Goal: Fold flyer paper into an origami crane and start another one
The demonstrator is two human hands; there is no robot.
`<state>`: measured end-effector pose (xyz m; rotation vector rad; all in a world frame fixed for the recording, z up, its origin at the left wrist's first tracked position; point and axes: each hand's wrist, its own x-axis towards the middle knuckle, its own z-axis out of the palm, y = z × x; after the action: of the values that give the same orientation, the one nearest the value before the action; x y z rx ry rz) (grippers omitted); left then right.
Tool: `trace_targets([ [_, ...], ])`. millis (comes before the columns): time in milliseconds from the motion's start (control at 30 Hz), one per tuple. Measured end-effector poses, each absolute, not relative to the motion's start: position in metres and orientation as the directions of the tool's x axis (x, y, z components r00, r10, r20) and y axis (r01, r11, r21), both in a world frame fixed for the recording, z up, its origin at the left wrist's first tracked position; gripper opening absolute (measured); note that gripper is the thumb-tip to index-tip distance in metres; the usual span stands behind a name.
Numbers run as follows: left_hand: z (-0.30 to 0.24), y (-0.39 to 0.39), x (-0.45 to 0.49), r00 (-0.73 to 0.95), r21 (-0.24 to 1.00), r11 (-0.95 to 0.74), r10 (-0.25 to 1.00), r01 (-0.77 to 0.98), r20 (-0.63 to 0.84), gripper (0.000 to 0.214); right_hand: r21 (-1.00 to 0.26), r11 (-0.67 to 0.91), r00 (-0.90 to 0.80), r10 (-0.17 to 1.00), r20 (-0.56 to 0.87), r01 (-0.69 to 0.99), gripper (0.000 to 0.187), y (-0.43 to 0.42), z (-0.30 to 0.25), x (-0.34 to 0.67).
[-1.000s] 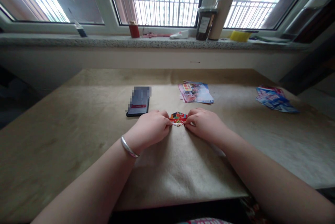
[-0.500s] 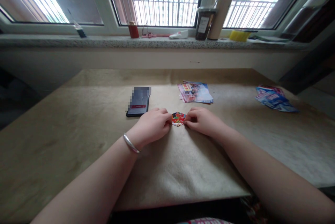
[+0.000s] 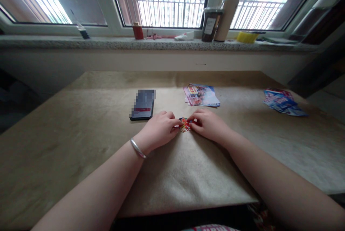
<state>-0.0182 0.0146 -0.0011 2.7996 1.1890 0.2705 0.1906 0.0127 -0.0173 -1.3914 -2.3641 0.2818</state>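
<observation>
A small folded piece of colourful printed paper (image 3: 184,125) lies on the brown paper-covered table (image 3: 81,123) in front of me. My left hand (image 3: 159,130), with a silver bangle on its wrist, pinches the paper's left side with curled fingers. My right hand (image 3: 208,125) pinches its right side, fingertips pressed together. The two hands almost touch, and most of the paper is hidden between them.
A dark phone (image 3: 142,105) lies just left of my hands. A stack of colourful leaflets (image 3: 201,95) sits behind them, another pile (image 3: 283,102) at the far right. The windowsill holds a red cup (image 3: 138,30), a dark jar (image 3: 210,25), a cardboard tube (image 3: 229,6) and a yellow thing (image 3: 246,36).
My hands have drawn closer together over the folded paper, so less of it shows now. Nothing else on the table has moved.
</observation>
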Motion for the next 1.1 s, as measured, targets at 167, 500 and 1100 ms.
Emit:
trace_targets([
  [167,-0.0001,0.0108,-0.0142,0.712,0.133,-0.724,0.690,0.677,0.135,0.019,-0.380,0.500,-0.464,0.866,0.188,0.778,0.018,0.0100,-0.0136,0.1875],
  [500,-0.0004,0.0082,-0.0112,0.731,0.184,-0.747,0.664,0.639,0.158,0.013,-0.349,0.469,-0.434,0.883,0.178,0.811,0.019,0.0099,-0.0153,0.1870],
  [1100,-0.0030,0.0112,-0.0116,0.700,0.241,-0.712,0.699,0.659,0.149,0.008,-0.402,0.647,-0.597,0.759,0.259,0.649,0.022,0.0080,-0.0185,0.1888],
])
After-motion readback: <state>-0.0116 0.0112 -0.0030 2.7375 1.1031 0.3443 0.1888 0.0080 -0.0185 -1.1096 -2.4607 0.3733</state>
